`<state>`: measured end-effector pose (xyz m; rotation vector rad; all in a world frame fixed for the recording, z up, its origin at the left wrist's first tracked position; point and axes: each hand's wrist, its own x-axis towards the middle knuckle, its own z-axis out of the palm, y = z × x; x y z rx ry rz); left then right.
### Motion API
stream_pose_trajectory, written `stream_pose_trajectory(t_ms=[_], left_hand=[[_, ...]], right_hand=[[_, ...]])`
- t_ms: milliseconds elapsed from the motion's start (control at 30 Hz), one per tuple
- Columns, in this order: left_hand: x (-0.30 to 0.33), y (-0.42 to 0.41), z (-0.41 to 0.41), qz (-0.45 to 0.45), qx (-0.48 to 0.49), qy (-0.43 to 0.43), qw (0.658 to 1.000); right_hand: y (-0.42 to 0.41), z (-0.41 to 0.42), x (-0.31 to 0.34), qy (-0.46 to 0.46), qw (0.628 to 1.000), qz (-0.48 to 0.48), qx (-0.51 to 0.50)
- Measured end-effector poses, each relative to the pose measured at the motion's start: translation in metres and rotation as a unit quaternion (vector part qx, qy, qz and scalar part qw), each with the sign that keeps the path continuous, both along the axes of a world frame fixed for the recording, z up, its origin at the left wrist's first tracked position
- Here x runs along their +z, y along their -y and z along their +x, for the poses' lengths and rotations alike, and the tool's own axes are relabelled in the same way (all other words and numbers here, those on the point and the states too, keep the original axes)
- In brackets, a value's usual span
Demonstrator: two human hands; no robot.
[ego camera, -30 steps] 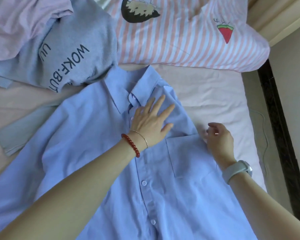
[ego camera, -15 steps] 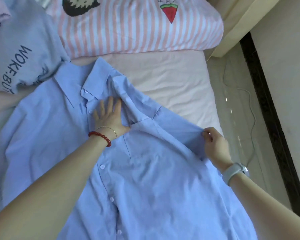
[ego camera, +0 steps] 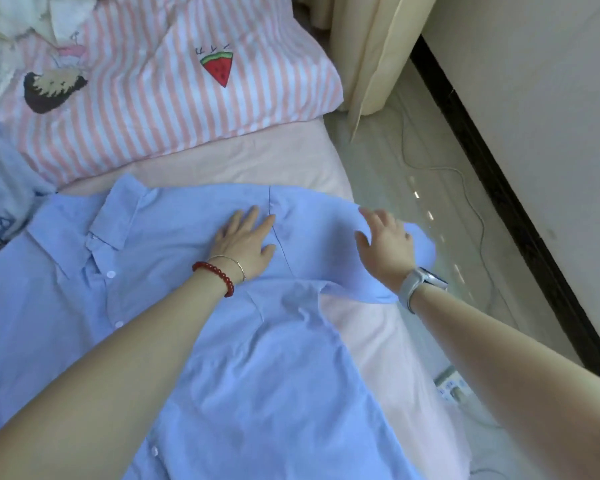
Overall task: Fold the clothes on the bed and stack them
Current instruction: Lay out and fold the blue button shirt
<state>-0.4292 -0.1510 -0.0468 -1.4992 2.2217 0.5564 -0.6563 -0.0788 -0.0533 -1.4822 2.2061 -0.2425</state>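
The left hand [ego camera: 245, 242] presses flat, pinning the shirt [ego camera: 257, 375] while the right hand [ego camera: 385, 244], grip wide, spreads the sleeve [ego camera: 329, 244] for folding.

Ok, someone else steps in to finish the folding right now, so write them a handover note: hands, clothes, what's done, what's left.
Left hand: flat, fingers straight, pressing the light blue button-up shirt at the shoulder seam.
Right hand: fingers spread, on the short sleeve, which is laid out toward the bed edge.
Shirt lies front up, buttoned, collar toward the striped pillow. Another pale garment sits at the far left, unfolded.
Done: shirt spread flat.
Left: fold sleeves and body, fold the remaining clothes, stack all.
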Motion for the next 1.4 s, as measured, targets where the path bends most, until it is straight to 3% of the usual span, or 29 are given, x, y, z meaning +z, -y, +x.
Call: stream_pose_trajectory(t_ms=[133,300,400,467,567,700,767,867,933,1033,1133,1200,1333,1400], left_hand=[[-0.018,0.007,-0.011,0.05,0.027,0.069,0.996],[-0.03,0.019,-0.018,0.039,0.047,0.087,0.994],[-0.025,0.023,-0.031,0.038,0.081,0.082,0.993],[-0.019,0.007,-0.043,-0.035,0.093,0.03,0.995],[-0.018,-0.047,-0.052,-0.119,0.042,-0.061,0.99],[-0.036,-0.093,-0.051,-0.045,-0.026,0.035,0.998],[-0.043,-0.09,-0.052,-0.017,-0.037,0.068,0.997],[-0.036,-0.077,-0.055,0.049,-0.005,0.033,0.998],[-0.014,-0.068,-0.053,0.075,0.084,-0.104,0.988],[0.036,-0.057,-0.029,0.084,0.311,-0.347,0.88],[0.087,-0.056,0.023,0.078,0.469,-0.442,0.761],[0.113,-0.064,0.069,0.07,0.54,-0.489,0.681],[0.134,-0.106,0.166,0.057,0.663,-0.54,0.516],[0.123,-0.131,0.196,0.061,0.704,-0.514,0.486]], right_hand=[[-0.043,0.011,-0.034,0.084,0.995,0.046,-0.026],[-0.067,0.012,-0.061,0.159,0.983,0.089,-0.037],[-0.063,-0.004,-0.072,0.195,0.959,0.067,-0.193],[-0.065,-0.018,-0.077,0.209,0.914,0.122,-0.327],[-0.07,-0.026,-0.08,0.289,0.826,0.191,-0.445],[-0.054,-0.032,-0.077,0.424,0.703,0.054,-0.569],[-0.042,-0.034,-0.071,0.453,0.671,0.0,-0.588],[-0.022,-0.035,-0.05,0.424,0.719,-0.05,-0.549],[-0.009,-0.031,-0.031,0.357,0.793,-0.101,-0.483],[0.004,-0.004,0.02,0.283,0.88,-0.225,-0.309],[0.003,0.049,0.073,0.223,0.919,-0.322,-0.05],[-0.013,0.094,0.094,0.19,0.91,-0.333,0.156],[-0.077,0.17,0.09,0.121,0.83,-0.244,0.487],[-0.109,0.188,0.069,0.051,0.826,-0.108,0.55]])
